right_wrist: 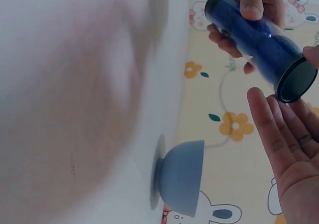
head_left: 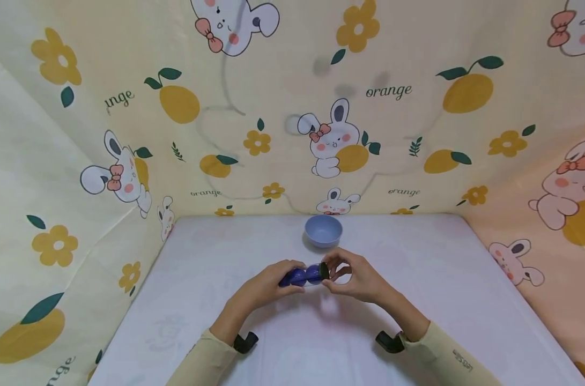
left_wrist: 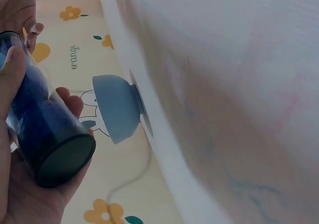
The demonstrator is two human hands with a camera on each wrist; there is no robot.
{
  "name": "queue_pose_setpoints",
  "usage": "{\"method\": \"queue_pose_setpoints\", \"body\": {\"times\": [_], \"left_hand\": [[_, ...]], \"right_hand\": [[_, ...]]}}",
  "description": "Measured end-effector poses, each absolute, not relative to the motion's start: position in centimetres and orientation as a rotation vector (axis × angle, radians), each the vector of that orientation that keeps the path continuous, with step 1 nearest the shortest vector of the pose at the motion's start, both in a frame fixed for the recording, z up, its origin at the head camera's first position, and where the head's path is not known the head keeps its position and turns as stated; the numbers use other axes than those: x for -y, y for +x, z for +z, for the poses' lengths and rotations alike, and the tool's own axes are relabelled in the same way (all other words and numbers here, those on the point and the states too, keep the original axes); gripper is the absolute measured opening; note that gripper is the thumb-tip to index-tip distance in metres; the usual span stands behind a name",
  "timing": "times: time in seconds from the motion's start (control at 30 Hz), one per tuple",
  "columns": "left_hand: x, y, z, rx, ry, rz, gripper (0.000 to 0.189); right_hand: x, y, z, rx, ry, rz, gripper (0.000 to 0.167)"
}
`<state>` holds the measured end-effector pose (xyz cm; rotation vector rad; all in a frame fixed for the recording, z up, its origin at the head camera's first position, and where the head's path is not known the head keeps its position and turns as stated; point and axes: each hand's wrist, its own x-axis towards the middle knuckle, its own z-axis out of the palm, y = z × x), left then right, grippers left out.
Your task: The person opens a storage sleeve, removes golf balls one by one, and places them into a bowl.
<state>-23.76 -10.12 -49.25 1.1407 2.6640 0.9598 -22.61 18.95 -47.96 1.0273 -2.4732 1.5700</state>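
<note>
A blue hourglass [head_left: 298, 276] in a see-through tube with dark end caps is held sideways above the table. My left hand [head_left: 272, 282] grips the body toward one end, thumb on the near side and fingers round the far side. At the other end, my right hand [head_left: 358, 279] pinches the cap between thumb and fingertips. From the right wrist, the hourglass [right_wrist: 259, 42] slants down to that cap, whose rim meets the right thumb and fingertips. In the left wrist view the opposite cap [left_wrist: 65, 159] faces the camera, and the left palm lies beneath.
A light blue bowl [head_left: 323, 231] stands upright on the white-covered table [head_left: 215, 332], beyond the hands near the back edge. Patterned cloth [head_left: 282, 123] with rabbits, oranges and flowers rises behind and at both sides. Dark wrist-worn pieces [head_left: 390, 342] project inward from the sleeves.
</note>
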Motion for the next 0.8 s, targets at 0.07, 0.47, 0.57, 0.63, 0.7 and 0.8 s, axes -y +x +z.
{"method": "queue_pose_setpoints", "body": {"times": [0.07, 0.47, 0.57, 0.63, 0.7, 0.8], "left_hand": [[10.05, -23.66, -49.29, -2.676, 1.132, 0.959, 0.053], [9.95, -23.59, -49.35, -2.688, 1.134, 0.959, 0.055], [10.02, -23.66, -49.40, -2.685, 1.128, 0.955, 0.056], [10.08, -23.67, -49.38, -2.687, 1.132, 0.957, 0.056], [10.18, -23.72, -49.41, -2.685, 1.137, 0.952, 0.057], [10.36, -23.76, -49.46, -2.670, 1.141, 0.948, 0.059]], "right_hand": [[-18.93, -22.60, -48.08, 2.476, 1.018, 1.564, 0.042], [-19.14, -22.47, -48.04, 2.480, 0.984, 1.484, 0.044], [-19.18, -22.55, -47.95, 2.474, 1.001, 1.465, 0.045], [-19.23, -22.64, -48.01, 2.458, 1.019, 1.464, 0.045], [-19.30, -22.72, -48.15, 2.448, 1.038, 1.463, 0.046], [-19.51, -22.81, -48.35, 2.425, 1.079, 1.451, 0.046]]}}
